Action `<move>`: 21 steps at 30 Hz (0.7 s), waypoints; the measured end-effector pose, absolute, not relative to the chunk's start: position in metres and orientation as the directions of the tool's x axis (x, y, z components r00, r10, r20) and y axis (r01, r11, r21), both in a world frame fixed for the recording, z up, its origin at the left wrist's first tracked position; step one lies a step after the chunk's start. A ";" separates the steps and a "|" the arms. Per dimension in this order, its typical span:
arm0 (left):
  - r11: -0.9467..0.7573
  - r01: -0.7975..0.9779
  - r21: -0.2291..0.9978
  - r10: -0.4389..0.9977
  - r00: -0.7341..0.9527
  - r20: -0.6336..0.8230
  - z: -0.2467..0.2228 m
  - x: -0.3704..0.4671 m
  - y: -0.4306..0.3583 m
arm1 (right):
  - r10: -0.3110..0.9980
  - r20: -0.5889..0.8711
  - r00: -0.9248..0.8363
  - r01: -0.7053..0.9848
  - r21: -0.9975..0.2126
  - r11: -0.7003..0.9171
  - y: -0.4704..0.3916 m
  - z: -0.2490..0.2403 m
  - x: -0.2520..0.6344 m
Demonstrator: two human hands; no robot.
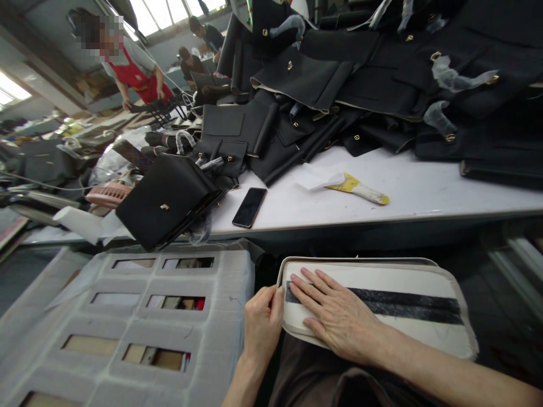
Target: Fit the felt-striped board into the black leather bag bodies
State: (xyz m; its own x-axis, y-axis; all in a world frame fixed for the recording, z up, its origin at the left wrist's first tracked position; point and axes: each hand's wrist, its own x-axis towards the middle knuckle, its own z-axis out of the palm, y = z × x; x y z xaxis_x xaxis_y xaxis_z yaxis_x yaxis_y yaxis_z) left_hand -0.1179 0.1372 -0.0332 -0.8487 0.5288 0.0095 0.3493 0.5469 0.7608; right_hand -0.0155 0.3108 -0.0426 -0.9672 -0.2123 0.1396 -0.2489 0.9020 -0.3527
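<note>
My left grip (263,316) pinches the panel (407,277) at its left end; my right grip (337,316), spread flat atop, might skew it by pressing unevenly

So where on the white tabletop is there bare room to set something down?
The white tabletop has two bare patches: one between the black rectangular smartphone and the thin white paper, another right of the yellow, white-smeared flat tool, in front of the heaped black leathery pieces. It is crowded under them and left of the phone, around the glossy black bag.
</note>
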 end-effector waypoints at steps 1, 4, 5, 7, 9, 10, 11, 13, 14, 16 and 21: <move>0.541 0.316 0.779 0.512 -0.859 -0.008 -0.034 -0.117 0.136 | -0.216 0.133 -0.967 -0.249 -0.349 0.903 0.311 -0.042 -0.015; 0.499 0.174 0.849 0.492 -0.863 -0.112 -0.038 -0.119 0.134 | -0.223 0.104 -0.969 -0.245 -0.335 0.910 0.312 -0.040 -0.014; 0.479 0.122 0.869 0.496 -0.855 -0.153 -0.040 -0.121 0.134 | -0.224 0.096 -0.970 -0.244 -0.332 0.911 0.312 -0.040 -0.014; 0.442 0.042 0.896 0.511 -0.833 -0.213 -0.043 -0.129 0.135 | -0.223 0.090 -0.971 -0.240 -0.328 0.914 0.312 -0.039 -0.013; 0.443 0.032 0.896 0.527 -0.818 -0.231 -0.044 -0.142 0.140 | -0.221 0.083 -0.972 -0.236 -0.326 0.916 0.311 -0.039 -0.013; 0.459 0.074 0.886 0.543 -0.812 -0.214 -0.044 -0.149 0.145 | -0.219 0.078 -0.973 -0.232 -0.325 0.917 0.311 -0.039 -0.013; 0.476 0.142 0.868 0.568 -0.803 -0.180 -0.044 -0.157 0.150 | -0.217 0.075 -0.973 -0.230 -0.324 0.918 0.311 -0.038 -0.013; 0.487 0.307 0.818 0.631 -0.771 -0.086 -0.041 -0.171 0.163 | -0.213 0.072 -0.974 -0.225 -0.322 0.920 0.311 -0.038 -0.013; 0.475 0.379 0.794 0.665 -0.745 -0.042 -0.039 -0.177 0.169 | -0.212 0.074 -0.975 -0.224 -0.320 0.920 0.311 -0.038 -0.013; 0.434 0.472 0.767 0.718 -0.696 0.021 -0.037 -0.185 0.178 | -0.209 0.079 -0.975 -0.223 -0.318 0.921 0.310 -0.038 -0.013; 0.373 0.570 0.732 0.756 -0.644 0.117 -0.039 -0.187 0.186 | -0.194 0.093 -0.977 -0.214 -0.332 0.919 0.309 -0.040 -0.014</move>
